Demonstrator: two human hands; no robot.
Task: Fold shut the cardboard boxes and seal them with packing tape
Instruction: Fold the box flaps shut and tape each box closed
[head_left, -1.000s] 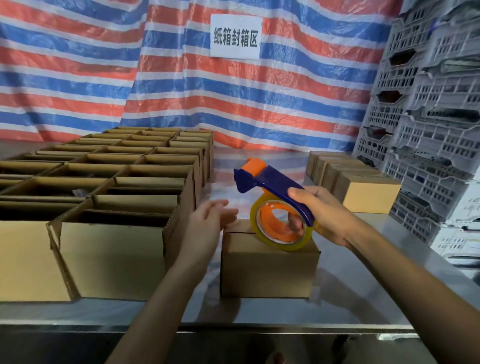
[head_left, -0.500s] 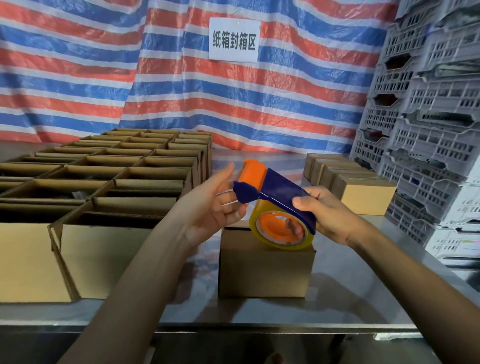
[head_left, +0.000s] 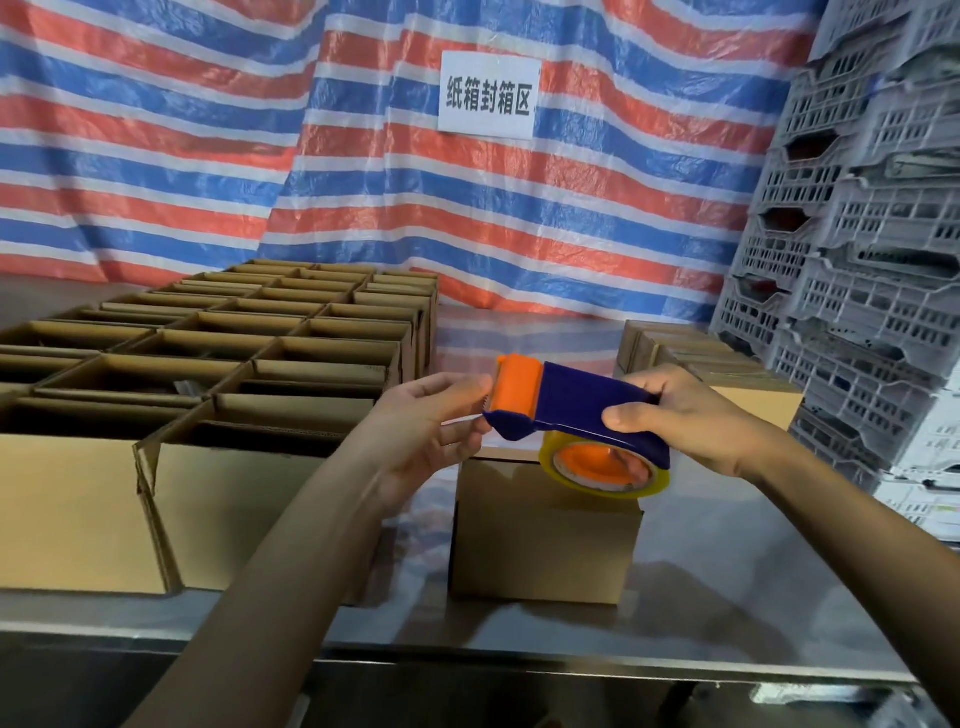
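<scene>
Head view. Item: tape dispenser (head_left: 576, 400), centre frame, raised just above the folded-shut cardboard box (head_left: 540, 535) on the steel table (head_left: 727, 597). Right hand (head_left: 691, 415) wrapped around its blue handle. Left hand (head_left: 426, 421) pinching its orange nose, probably to draw out the tape end. Open boxes (head_left: 208, 364) at left of frame, closed boxes (head_left: 748, 400) at right.

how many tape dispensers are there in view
1: the tape dispenser, over the shut box mid-table; right hand grips its blue body, left hand pinches its orange front. Others could lie hidden in the open boxes.
</scene>
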